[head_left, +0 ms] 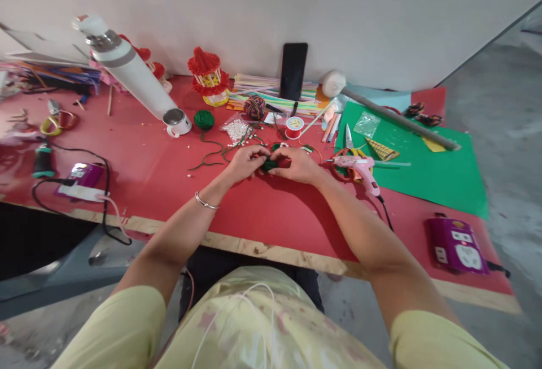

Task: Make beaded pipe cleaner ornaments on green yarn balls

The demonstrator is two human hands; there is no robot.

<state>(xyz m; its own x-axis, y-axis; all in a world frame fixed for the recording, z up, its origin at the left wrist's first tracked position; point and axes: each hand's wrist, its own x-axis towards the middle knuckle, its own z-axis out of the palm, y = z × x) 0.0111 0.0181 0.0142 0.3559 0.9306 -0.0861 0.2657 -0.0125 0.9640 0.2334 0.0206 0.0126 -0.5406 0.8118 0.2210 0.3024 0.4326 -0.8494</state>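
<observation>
Between my two hands is a small dark green yarn piece (269,165), low over the red tabletop (262,205). My left hand (248,163) pinches its left side, and my right hand (298,165) grips its right side with bent fingers. The fingers cover much of the piece, so its full shape is hidden. Loose green yarn strands (212,151) trail to the left, near a green yarn ball (204,120). White beads (237,130) lie in a clear bag just beyond my hands, close to a thread spool (294,126).
A pink glue gun (353,163) rests on scissors at right, beside green sheet (440,182) and a mallet (389,112). A tall white bottle (131,72) and a cup (176,123) stand left. A phone (293,71) leans at the back. Purple power box (459,247) sits front right.
</observation>
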